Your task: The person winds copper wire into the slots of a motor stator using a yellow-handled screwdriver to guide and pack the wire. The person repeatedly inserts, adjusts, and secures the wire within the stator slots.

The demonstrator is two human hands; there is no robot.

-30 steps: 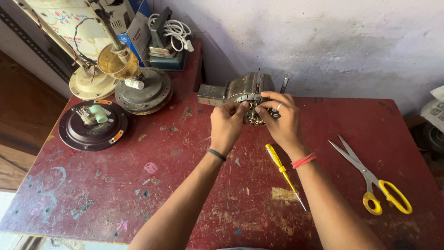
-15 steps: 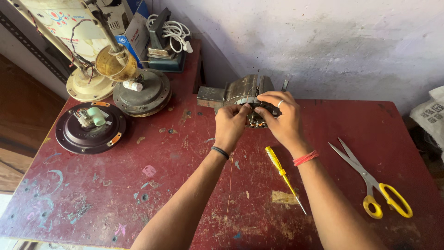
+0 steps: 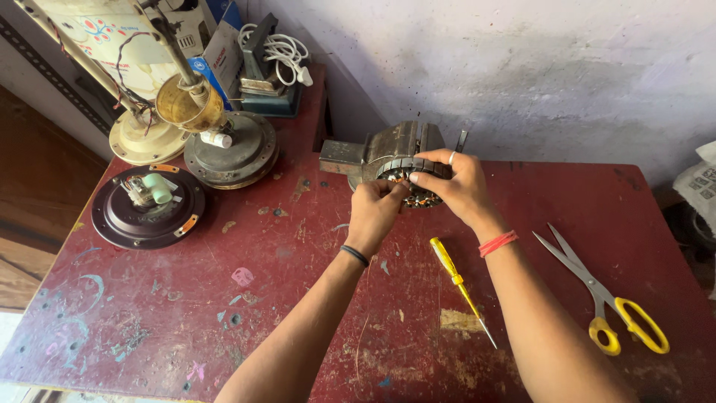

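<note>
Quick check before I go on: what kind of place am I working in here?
Probably a small fan or motor repair shop: both hands work on a motor stator on a worn red table, with opened fan housings, a screwdriver and scissors lying about.

Both forearms are bare. The left hand wears a black wristband, the right hand a red wristband and a silver ring.

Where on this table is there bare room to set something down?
Bare: the near left of the red table, below the dark round cover, and the patch between screwdriver and scissors. Crowded: the far left corner.
</note>
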